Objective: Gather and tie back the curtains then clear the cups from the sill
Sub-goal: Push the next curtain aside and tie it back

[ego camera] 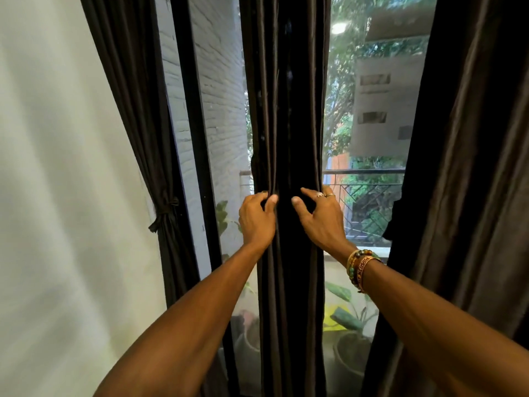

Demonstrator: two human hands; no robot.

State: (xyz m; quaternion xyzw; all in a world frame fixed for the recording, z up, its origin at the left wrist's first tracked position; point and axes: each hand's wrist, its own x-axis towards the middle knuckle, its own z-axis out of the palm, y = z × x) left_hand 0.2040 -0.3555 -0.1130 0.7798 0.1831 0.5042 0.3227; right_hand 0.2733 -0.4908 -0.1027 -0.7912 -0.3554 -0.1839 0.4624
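Head view showed the dark brown pleated fabric middle curtain [289, 133] hanging gathered into a narrow bunch in front of the black-framed glass window [197, 124]. The left hand [256, 217] gripped the bunch's left edge, fingers curled round the folds and thumb pressed against the front. The right hand [322, 217] held the right edge at the same height, its ringed fingers hooked behind the fabric and its thumb lying across the front, near the left thumb but apart from it. Beaded and woven bracelets [360, 266] circled the right wrist. At the left, a second dark brown curtain [134, 81] hung beside the white wall [57, 196], cinched by a knotted fabric tie [164, 210]. At the right, a third dark brown curtain [472, 167] hung loose. Green potted plants [346, 319] stood low behind the glass.
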